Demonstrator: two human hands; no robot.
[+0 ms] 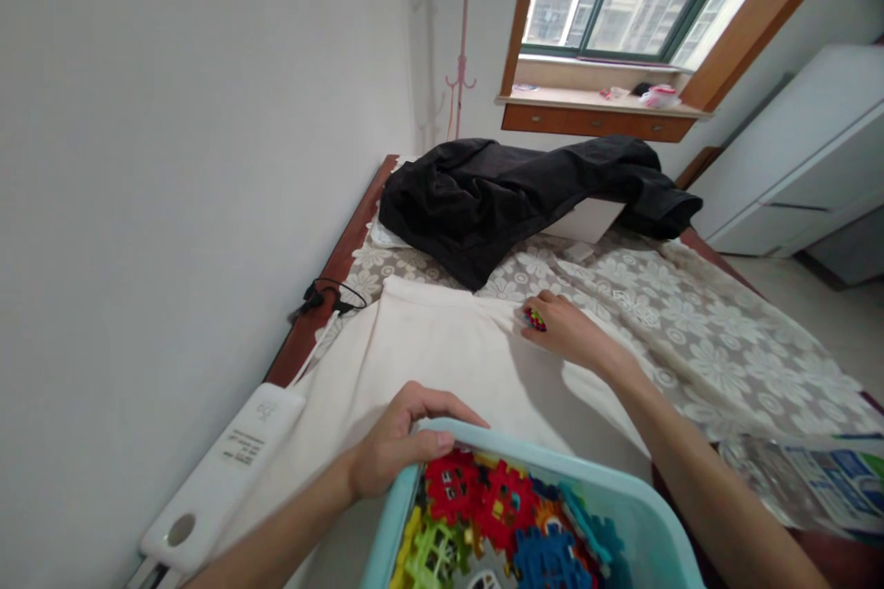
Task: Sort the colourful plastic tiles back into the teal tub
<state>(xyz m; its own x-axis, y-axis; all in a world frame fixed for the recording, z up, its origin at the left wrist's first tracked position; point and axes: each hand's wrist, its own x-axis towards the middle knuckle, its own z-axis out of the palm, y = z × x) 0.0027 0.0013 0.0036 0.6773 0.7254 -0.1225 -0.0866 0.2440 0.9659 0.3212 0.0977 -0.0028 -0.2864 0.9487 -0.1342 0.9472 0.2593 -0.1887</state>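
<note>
My left hand grips the far-left rim of a light blue plastic tub at the bottom of the view; its fingers curl over the edge. The tub holds several interlocking toy blocks in red, green, blue, orange and yellow. My right hand reaches forward onto the cream cloth spread on the bed, its fingers closed on a small multicoloured toy piece that rests on the cloth.
A black jacket lies across the far end of the bed over a floral lace cover. A white device and a black cable sit by the left wall. White cabinet at right; window and sill behind.
</note>
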